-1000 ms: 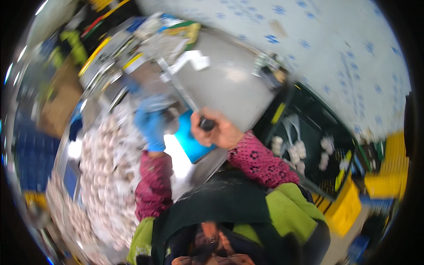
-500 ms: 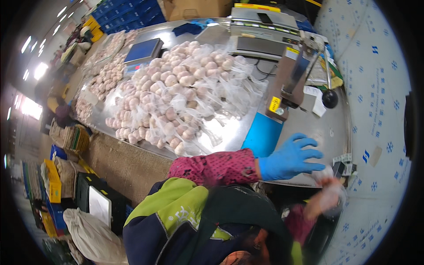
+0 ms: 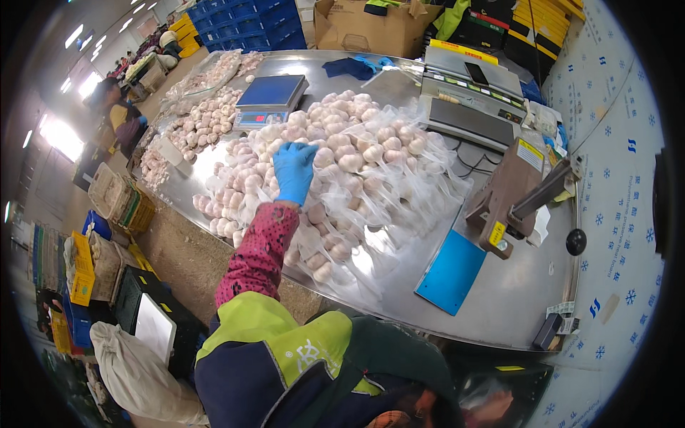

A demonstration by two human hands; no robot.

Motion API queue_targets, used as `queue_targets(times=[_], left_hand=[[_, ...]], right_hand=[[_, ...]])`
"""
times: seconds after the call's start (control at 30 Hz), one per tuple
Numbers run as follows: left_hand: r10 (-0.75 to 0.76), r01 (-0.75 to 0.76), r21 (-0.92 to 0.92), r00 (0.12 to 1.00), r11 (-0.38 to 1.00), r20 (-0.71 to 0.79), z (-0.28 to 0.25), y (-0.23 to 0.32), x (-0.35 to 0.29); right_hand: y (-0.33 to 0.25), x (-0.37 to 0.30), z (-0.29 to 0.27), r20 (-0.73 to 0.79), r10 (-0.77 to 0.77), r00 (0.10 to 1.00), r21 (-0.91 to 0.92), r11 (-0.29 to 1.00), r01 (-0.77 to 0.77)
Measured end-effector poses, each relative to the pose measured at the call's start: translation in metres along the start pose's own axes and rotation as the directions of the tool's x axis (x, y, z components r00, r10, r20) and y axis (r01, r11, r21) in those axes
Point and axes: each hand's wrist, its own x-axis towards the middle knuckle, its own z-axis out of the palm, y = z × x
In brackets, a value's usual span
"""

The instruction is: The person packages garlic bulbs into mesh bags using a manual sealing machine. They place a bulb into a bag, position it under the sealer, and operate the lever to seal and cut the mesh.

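Note:
My left hand (image 3: 294, 172), in a blue glove, is over the heap of garlic bulbs (image 3: 349, 158) on the metal table. Its fingers are bent and pressed together; whatever they grip, if anything, is hidden beneath them. Thin white net bags (image 3: 421, 178) wrap many of the bulbs, mostly on the heap's right side. Low at the right, my right hand (image 3: 492, 408) is blurred and partly cut off by my clothing, down by a dark crate (image 3: 524, 381). Some pale see-through material shows beside it, and its fingers cannot be made out.
A brown lever press (image 3: 510, 192) with a black ball knob stands at the right, a blue sheet (image 3: 451, 272) before it. Behind are a flat sealing machine (image 3: 471, 93) and a blue-topped scale (image 3: 271, 91). A wall (image 3: 614, 214) bounds the right side. Another person (image 3: 121, 121) is far left.
My left hand has swung from the table's right front edge leftward onto the garlic heap. My right hand has dropped from beside that edge to down near the crate. The view has shifted too.

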Motion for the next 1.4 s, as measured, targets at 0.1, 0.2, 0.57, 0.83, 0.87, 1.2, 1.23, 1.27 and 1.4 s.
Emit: queue_targets(times=[0.1, 0.2, 0.57, 0.83, 0.87, 1.2, 1.23, 1.27, 1.4], left_hand=[[-0.034, 0.035, -0.001, 0.997, 0.999, 0.065, 0.025, -0.039, 0.03], [0.099, -0.101, -0.004, 0.969, 0.995, 0.226, 0.072, -0.062, 0.059], [0.112, -0.035, -0.225, 0.935, 0.974, 0.336, 0.158, -0.059, 0.064], [-0.212, 0.42, -0.9, 0.875, -0.116, 0.436, 0.057, -0.022, 0.129], [-0.178, 0.429, -0.89, 0.874, -0.153, 0.452, 0.04, -0.004, 0.128], [0.268, 0.728, -0.609, 0.683, -0.314, 0.679, -0.077, 0.23, 0.019], [0.252, 0.758, -0.557, 0.643, -0.34, 0.723, -0.086, 0.26, 0.009], [0.226, 0.776, -0.514, 0.61, -0.366, 0.76, -0.095, 0.284, 0.001], [0.356, 0.71, -0.424, 0.67, -0.562, 0.651, -0.085, 0.342, -0.029]], right_hand=[[-0.017, -0.017, 0.03, 0.124, -0.032, 0.992, 0.182, 0.983, 0.009], [-0.077, -0.066, 0.071, 0.18, -0.078, 0.981, 0.07, 0.995, 0.066], [-0.121, -0.177, 0.078, 0.149, -0.182, 0.972, 0.03, 0.983, 0.18], [-0.171, -0.201, 0.14, 0.38, -0.301, 0.875, 0.208, 0.949, 0.236], [-0.183, -0.206, 0.15, 0.442, -0.316, 0.84, 0.246, 0.943, 0.225], [-0.293, -0.224, 0.218, 0.814, -0.575, 0.087, 0.574, 0.818, 0.039], [-0.291, -0.221, 0.218, 0.829, -0.548, 0.112, 0.554, 0.832, -0.022], [-0.286, -0.213, 0.213, 0.825, -0.544, 0.149, 0.555, 0.831, -0.037], [-0.268, -0.179, 0.186, 0.766, -0.56, 0.317, 0.602, 0.797, -0.047]])
